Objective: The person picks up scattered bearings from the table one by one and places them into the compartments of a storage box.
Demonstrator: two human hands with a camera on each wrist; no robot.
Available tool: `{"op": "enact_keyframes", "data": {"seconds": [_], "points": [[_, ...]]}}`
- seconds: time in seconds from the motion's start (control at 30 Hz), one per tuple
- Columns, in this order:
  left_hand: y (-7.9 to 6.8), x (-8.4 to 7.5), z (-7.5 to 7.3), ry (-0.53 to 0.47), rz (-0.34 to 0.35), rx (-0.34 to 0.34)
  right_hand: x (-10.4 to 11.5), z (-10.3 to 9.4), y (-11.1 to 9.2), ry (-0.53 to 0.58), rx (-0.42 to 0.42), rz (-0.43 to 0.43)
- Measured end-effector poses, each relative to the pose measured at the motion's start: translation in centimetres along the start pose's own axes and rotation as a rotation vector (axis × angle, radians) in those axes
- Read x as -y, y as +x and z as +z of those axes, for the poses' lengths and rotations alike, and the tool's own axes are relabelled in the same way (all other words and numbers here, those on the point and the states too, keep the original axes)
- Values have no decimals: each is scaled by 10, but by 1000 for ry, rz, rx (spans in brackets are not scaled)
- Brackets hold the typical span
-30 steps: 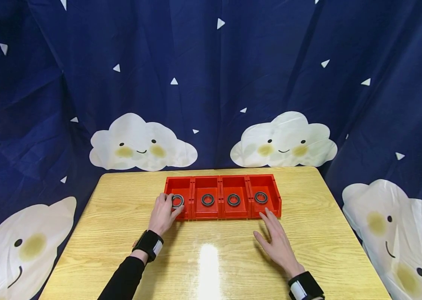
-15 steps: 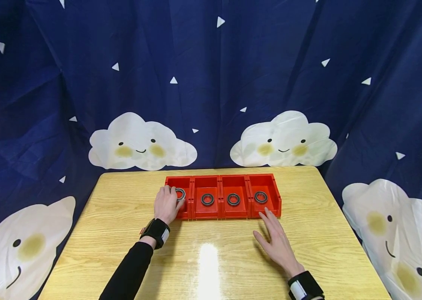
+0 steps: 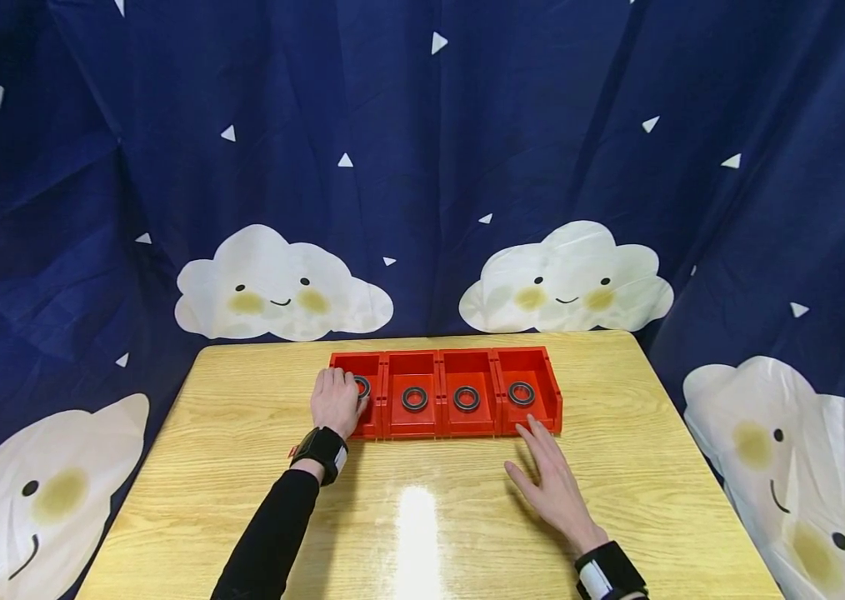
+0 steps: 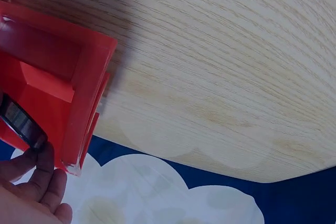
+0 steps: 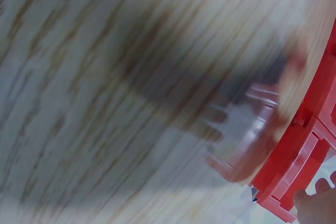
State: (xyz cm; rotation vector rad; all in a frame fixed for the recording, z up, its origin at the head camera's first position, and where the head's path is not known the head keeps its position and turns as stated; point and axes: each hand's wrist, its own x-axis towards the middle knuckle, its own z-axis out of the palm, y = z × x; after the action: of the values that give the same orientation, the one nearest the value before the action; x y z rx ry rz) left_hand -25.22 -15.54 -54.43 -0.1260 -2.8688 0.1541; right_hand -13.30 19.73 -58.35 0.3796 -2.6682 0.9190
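Observation:
My left hand [image 3: 336, 404] reaches over the leftmost red bin [image 3: 357, 362] and pinches a dark ring bearing [image 4: 22, 121] between thumb and fingers. In the left wrist view the bearing stands tilted on edge against the bin's red interior; whether it touches the floor I cannot tell. From the head view the hand covers part of the bearing. My right hand [image 3: 553, 492], fingers spread and relaxed, holds nothing and lies just in front of the rightmost bin [image 3: 520, 362]. A bearing [image 3: 521, 393] lies flat inside that bin.
Two middle bins, joined in the same row, each hold a flat bearing, the left-middle bearing [image 3: 414, 399] and the right-middle bearing [image 3: 466, 398]. The bins stand toward the back of the wooden table [image 3: 242, 400]. Behind hangs a dark blue curtain [image 3: 392, 125] with clouds.
My left hand has moved forward, farther over the leftmost bin, and the bearing at its fingers has shifted toward the back. My right hand stays in place.

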Motion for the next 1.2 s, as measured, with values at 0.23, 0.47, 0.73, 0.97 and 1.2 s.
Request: {"op": "enact_keyframes", "data": {"seconds": [0.23, 0.47, 0.73, 0.97, 1.2], "points": [[3, -3, 4, 22, -6, 74, 2, -1, -1, 5, 16, 16], [5, -8, 6, 12, -41, 169, 1, 1, -1, 5, 17, 11], [7, -12, 8, 17, -58, 233, 3, 2, -1, 3, 15, 11], [7, -15, 15, 19, -50, 245, 4, 1, -1, 7, 21, 30], [6, -17, 14, 19, -49, 261, 4, 1, -1, -4, 20, 25]]}}
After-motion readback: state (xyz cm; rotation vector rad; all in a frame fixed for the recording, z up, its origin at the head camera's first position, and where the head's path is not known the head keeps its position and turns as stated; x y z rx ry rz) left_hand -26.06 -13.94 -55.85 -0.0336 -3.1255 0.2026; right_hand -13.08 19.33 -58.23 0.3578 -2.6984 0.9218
